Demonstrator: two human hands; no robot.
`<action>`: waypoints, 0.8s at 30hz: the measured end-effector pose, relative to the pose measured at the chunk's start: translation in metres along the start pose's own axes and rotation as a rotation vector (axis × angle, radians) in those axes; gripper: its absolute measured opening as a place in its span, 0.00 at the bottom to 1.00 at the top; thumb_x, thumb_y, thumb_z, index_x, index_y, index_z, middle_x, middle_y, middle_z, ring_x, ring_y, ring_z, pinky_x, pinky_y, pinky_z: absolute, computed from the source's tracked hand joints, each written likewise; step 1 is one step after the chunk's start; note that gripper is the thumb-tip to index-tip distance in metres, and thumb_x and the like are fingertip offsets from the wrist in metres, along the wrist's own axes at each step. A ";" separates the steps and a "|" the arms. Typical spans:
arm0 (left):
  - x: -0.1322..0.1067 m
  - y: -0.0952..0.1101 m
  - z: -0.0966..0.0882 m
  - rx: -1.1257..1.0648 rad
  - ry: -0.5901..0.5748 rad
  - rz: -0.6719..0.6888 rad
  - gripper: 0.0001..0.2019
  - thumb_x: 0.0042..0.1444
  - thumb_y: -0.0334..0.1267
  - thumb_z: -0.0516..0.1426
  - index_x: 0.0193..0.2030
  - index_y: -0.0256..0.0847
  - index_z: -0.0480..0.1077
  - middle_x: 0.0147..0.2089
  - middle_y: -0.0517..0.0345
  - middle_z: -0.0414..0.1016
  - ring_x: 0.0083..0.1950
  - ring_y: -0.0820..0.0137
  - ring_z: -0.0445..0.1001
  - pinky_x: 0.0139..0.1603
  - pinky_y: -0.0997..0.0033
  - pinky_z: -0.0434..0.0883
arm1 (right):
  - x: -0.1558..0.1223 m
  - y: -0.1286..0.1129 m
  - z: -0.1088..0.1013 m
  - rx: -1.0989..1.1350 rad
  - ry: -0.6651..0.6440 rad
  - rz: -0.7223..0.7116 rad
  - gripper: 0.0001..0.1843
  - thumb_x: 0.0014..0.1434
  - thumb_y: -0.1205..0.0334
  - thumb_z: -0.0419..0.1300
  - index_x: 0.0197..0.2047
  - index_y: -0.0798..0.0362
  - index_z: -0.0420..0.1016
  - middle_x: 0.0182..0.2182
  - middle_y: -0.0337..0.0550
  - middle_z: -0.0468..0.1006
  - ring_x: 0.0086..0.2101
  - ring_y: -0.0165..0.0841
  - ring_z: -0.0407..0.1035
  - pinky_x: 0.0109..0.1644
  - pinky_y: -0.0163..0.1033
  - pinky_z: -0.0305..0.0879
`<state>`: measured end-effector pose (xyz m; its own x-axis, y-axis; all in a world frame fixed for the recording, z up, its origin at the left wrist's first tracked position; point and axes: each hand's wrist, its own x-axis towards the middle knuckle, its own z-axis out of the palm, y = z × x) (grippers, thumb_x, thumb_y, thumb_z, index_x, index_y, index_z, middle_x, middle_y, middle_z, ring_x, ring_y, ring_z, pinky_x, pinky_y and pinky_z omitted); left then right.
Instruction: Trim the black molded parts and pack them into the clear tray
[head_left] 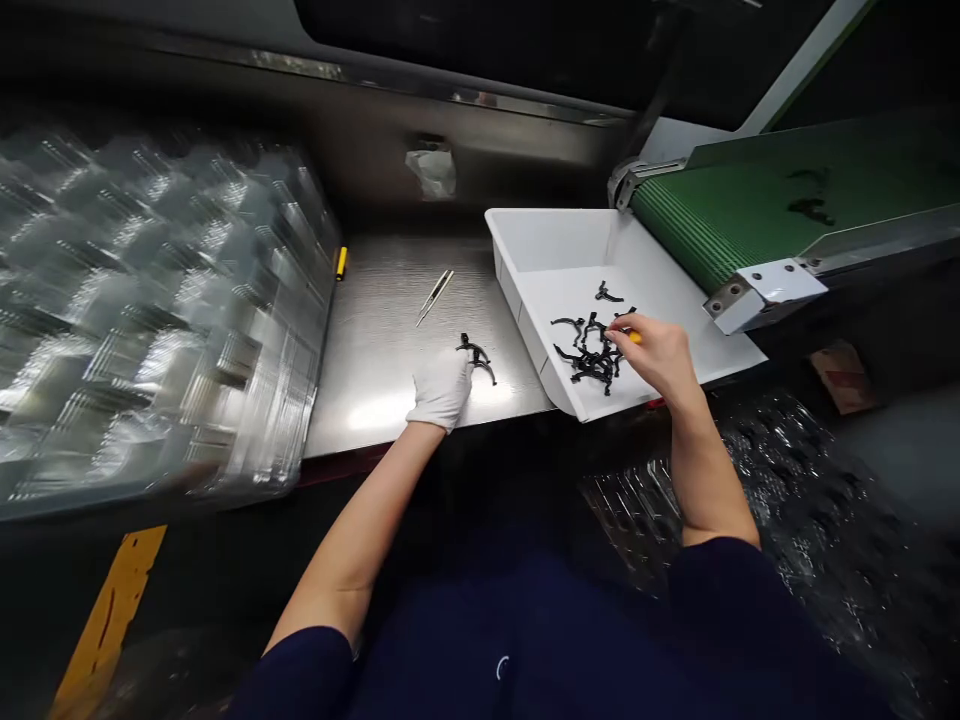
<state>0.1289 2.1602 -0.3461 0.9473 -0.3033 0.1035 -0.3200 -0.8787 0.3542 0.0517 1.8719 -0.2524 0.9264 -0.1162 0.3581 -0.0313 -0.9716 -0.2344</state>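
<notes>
My left hand (442, 388) wears a white glove and rests on the steel table (375, 340), its fingers closed on a small black plastic part (477, 357) that sticks out past the fingertips. My right hand (651, 350) is bare and reaches into a white bin (555, 245). Its fingers pinch a small yellow-tipped tool (634, 337) over a loose pile of several black plastic parts (592, 352) on the bin floor.
Metal tweezers (435, 296) lie on the table behind my left hand. A stack of clear plastic trays (150, 300) fills the left side, with a yellow pen (341, 262) beside it. A green conveyor belt (750, 200) ends above the bin at right.
</notes>
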 end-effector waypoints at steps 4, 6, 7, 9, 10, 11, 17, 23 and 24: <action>-0.011 0.003 -0.011 0.076 0.113 0.017 0.19 0.70 0.46 0.47 0.50 0.39 0.75 0.47 0.44 0.78 0.44 0.58 0.75 0.37 0.66 0.63 | 0.058 0.022 0.022 -0.184 -0.491 -0.035 0.19 0.66 0.51 0.58 0.54 0.51 0.79 0.39 0.47 0.83 0.44 0.43 0.75 0.44 0.40 0.64; -0.023 0.006 -0.018 0.075 0.168 0.031 0.19 0.70 0.48 0.47 0.52 0.41 0.75 0.46 0.46 0.79 0.41 0.59 0.76 0.33 0.67 0.61 | 0.080 0.025 0.037 -0.185 -0.536 -0.055 0.24 0.67 0.49 0.57 0.60 0.52 0.75 0.45 0.50 0.83 0.49 0.44 0.73 0.46 0.39 0.64; -0.030 0.008 -0.022 0.065 0.186 0.034 0.19 0.70 0.49 0.48 0.53 0.43 0.75 0.46 0.47 0.80 0.39 0.59 0.76 0.31 0.67 0.60 | 0.089 0.026 0.043 -0.193 -0.529 -0.040 0.25 0.67 0.50 0.56 0.63 0.54 0.72 0.49 0.53 0.81 0.52 0.45 0.72 0.47 0.40 0.63; -0.044 0.009 -0.026 0.029 0.211 0.041 0.17 0.69 0.48 0.51 0.55 0.45 0.75 0.45 0.50 0.81 0.37 0.60 0.77 0.29 0.68 0.59 | 0.103 0.029 0.054 -0.225 -0.535 -0.004 0.26 0.66 0.55 0.57 0.64 0.58 0.71 0.53 0.58 0.79 0.54 0.48 0.70 0.49 0.42 0.63; -0.051 0.008 -0.027 0.006 0.223 0.050 0.16 0.68 0.47 0.53 0.54 0.46 0.75 0.43 0.51 0.81 0.37 0.61 0.78 0.29 0.69 0.60 | 0.109 0.031 0.058 -0.237 -0.554 0.004 0.25 0.64 0.57 0.59 0.61 0.58 0.74 0.53 0.59 0.79 0.54 0.48 0.70 0.50 0.42 0.63; -0.058 0.006 -0.028 -0.019 0.238 0.064 0.14 0.67 0.46 0.55 0.54 0.46 0.75 0.42 0.51 0.82 0.37 0.61 0.79 0.29 0.69 0.61 | 0.113 0.034 0.061 -0.242 -0.581 0.004 0.23 0.61 0.58 0.62 0.57 0.58 0.78 0.51 0.57 0.80 0.53 0.48 0.71 0.50 0.42 0.63; -0.095 -0.006 -0.031 -0.350 0.197 0.102 0.13 0.64 0.46 0.58 0.51 0.46 0.76 0.38 0.55 0.82 0.36 0.64 0.80 0.37 0.67 0.73 | 0.116 0.034 0.048 -0.221 -0.511 -0.056 0.10 0.60 0.61 0.65 0.43 0.55 0.83 0.40 0.50 0.84 0.45 0.42 0.75 0.46 0.39 0.64; -0.118 0.024 -0.045 -0.956 -0.110 0.045 0.17 0.64 0.52 0.57 0.52 0.46 0.76 0.40 0.56 0.81 0.33 0.69 0.78 0.37 0.69 0.78 | 0.038 -0.026 0.014 -0.136 0.025 -0.258 0.17 0.73 0.53 0.51 0.50 0.53 0.78 0.42 0.50 0.82 0.41 0.37 0.75 0.43 0.40 0.69; -0.120 0.030 -0.044 -1.026 -0.127 0.063 0.18 0.65 0.53 0.56 0.54 0.45 0.75 0.40 0.55 0.81 0.31 0.69 0.77 0.36 0.69 0.77 | 0.017 -0.042 0.017 -0.094 0.181 -0.397 0.17 0.73 0.53 0.52 0.47 0.52 0.79 0.34 0.47 0.82 0.34 0.35 0.75 0.37 0.40 0.69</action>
<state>0.0067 2.1868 -0.3070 0.9015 -0.4267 0.0720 -0.1448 -0.1408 0.9794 0.0748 1.9137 -0.2516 0.7931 0.2431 0.5584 0.2713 -0.9619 0.0335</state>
